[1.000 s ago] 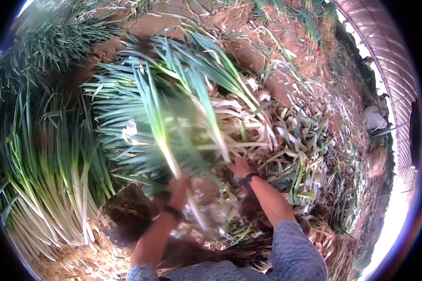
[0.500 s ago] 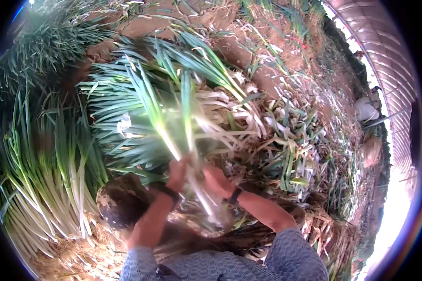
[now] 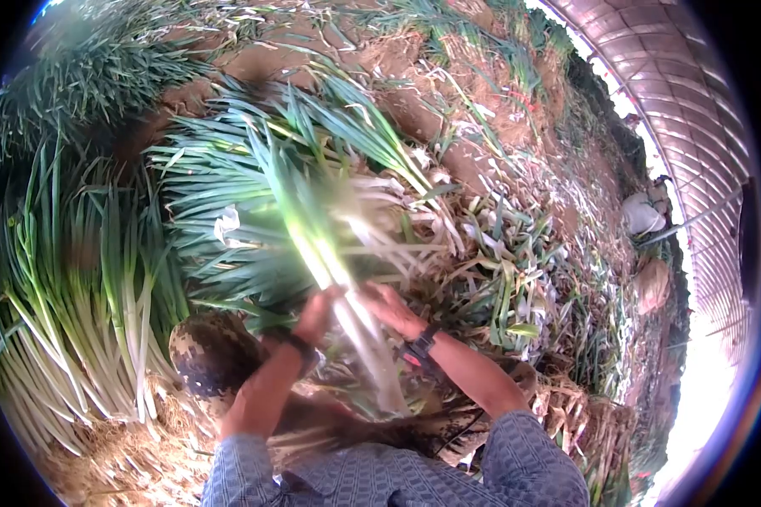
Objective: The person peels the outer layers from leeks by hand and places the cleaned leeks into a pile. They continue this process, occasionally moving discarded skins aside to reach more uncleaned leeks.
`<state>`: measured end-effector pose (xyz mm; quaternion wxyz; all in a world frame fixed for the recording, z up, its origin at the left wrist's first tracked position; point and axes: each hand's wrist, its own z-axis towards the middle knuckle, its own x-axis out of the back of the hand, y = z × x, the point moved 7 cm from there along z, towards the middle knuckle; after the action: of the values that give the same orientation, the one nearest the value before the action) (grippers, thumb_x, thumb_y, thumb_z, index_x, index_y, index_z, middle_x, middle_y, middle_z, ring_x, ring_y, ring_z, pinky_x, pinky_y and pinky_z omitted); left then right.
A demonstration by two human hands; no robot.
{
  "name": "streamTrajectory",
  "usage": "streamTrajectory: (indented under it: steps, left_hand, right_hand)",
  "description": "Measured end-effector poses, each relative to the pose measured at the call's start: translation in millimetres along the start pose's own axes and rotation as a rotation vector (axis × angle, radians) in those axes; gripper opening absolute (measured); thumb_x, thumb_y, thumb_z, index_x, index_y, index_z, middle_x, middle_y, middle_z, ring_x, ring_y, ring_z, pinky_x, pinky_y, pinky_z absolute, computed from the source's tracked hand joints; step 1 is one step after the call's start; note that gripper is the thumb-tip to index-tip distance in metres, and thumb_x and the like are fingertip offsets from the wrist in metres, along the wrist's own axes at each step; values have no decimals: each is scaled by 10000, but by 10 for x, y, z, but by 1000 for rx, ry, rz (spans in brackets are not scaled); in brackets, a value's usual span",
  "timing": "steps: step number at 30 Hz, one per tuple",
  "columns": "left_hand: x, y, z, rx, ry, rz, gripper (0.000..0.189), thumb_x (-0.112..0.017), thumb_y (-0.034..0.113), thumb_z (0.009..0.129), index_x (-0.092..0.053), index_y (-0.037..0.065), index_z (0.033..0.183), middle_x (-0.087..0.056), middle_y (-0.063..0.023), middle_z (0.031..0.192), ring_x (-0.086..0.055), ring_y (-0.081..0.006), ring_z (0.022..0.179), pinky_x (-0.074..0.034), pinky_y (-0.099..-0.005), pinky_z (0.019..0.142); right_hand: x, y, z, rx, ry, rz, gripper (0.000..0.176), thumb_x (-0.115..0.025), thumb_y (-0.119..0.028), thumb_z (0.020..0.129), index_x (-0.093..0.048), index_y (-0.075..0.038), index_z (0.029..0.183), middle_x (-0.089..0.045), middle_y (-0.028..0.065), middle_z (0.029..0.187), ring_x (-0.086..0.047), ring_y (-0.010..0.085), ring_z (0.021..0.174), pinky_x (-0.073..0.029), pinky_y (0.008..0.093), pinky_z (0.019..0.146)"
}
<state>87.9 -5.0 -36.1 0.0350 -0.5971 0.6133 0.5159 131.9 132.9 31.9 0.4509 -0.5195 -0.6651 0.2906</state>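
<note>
In front of my body is a small bundle of green onions, tilted with its green tops away from me and its white ends toward my lap. My left hand is closed around the white stalks. From the other side my right hand meets the same stalks, its fingers pressed to them and somewhat blurred. Just beyond lies a spread pile of green onions, leaves pointing left and white ends pointing right. The root ends near my lap are smeared by motion.
Many cleaned green onions lie to my left beside my camouflage-covered knee. Peeled leaf scraps litter the ground at my right. A white sack sits farther right, near the arched greenhouse roof.
The stalks, which were apart with two separate tops, are now brought together side by side. Both hands stay on them, and the view has shifted slightly.
</note>
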Motion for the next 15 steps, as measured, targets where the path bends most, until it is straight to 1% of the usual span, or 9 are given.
streamTrajectory:
  steps: [1,2,3,5,8,9,12,14,15]
  left_hand:
    - [-16,22,8,-25,-33,-27,467,-666,341,835,-602,7,1155,-651,-127,1042,-617,-264,939,-515,-427,875]
    - [-19,46,9,-49,-66,-53,474,-664,340,832,-599,15,1170,-648,-123,1056,-607,-264,975,-500,-428,914]
    - [-30,95,-32,-19,-89,-27,501,-663,387,859,-587,39,1211,-644,-106,1092,-595,-265,1022,-461,-425,974]
    - [-234,343,-187,-14,-63,-97,536,-655,428,880,-573,41,1241,-639,-103,1119,-592,-265,1043,-458,-423,981]
    - [-147,289,-65,-106,-68,-106,606,-648,484,910,-540,40,1308,-631,-86,1179,-578,-243,1098,-452,-401,999]
    - [46,86,141,-171,-87,-126,609,-654,478,909,-539,38,1314,-630,-83,1187,-578,-235,1100,-456,-392,997]
    - [76,86,204,-311,-83,-99,622,-675,478,903,-544,36,1322,-629,-71,1199,-583,-210,1085,-474,-361,977]
    - [20,206,70,-296,-28,-86,625,-690,471,897,-549,34,1321,-633,-71,1195,-591,-202,1071,-488,-348,961]
    - [-60,350,-41,-250,7,-94,623,-698,463,894,-552,31,1319,-637,-75,1189,-595,-202,1066,-496,-345,954]
  right_hand:
    - [3,23,93,133,151,-263,702,-639,-485,943,-530,91,1330,-631,252,1188,-636,279,1084,-528,392,936]
    - [-4,203,149,81,174,-93,654,-639,-443,952,-541,94,1312,-636,243,1188,-640,267,1072,-532,385,932]
    - [-25,97,137,27,198,80,606,-639,-402,961,-553,97,1294,-642,234,1188,-644,256,1059,-535,378,928]
    - [-36,-349,31,56,76,127,387,-633,-241,978,-609,61,1219,-668,182,1162,-660,211,969,-547,345,876]
    - [-12,-140,212,201,36,-71,234,-640,-178,966,-665,-3,1120,-699,129,1045,-654,178,885,-544,323,794]
    - [1,-186,164,237,75,-126,206,-640,-177,966,-673,-16,1091,-701,118,1012,-651,176,875,-538,324,781]
    - [-14,-437,28,321,176,-224,145,-641,-169,963,-685,-41,1015,-701,90,935,-637,170,847,-520,324,747]
    - [-27,-490,-35,333,243,-185,124,-642,-157,961,-676,-40,982,-693,75,911,-625,163,830,-512,324,731]
    - [-39,-525,-50,395,256,-248,112,-638,-145,960,-668,-39,982,-687,71,909,-618,158,820,-509,315,719]
